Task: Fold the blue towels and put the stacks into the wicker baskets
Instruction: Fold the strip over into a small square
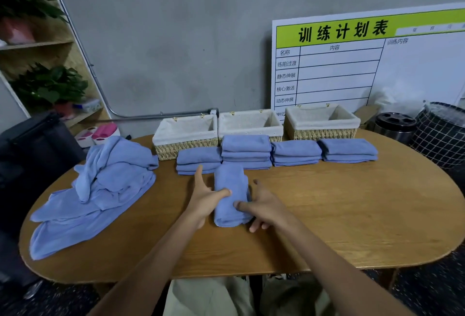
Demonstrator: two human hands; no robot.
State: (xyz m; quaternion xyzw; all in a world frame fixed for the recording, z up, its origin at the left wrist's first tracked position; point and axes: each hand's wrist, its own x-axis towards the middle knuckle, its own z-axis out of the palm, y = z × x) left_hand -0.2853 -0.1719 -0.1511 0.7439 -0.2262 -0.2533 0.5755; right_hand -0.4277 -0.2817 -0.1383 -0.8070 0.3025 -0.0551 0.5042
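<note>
From the head view, a folded blue towel [232, 196] lay lengthwise at the middle of the wooden table [352, 215]. The left hand [205, 197] was spread wide, its thumb pressing the towel's left edge. The right hand [263, 205] gripped the right edge, thumb on top. Four folded stacks [295, 152] sat before three lined wicker baskets [322, 123], none yet inside; an unfolded heap [105, 185] lay to the left. Judgement: square the edges and press flat before stacking.
</note>
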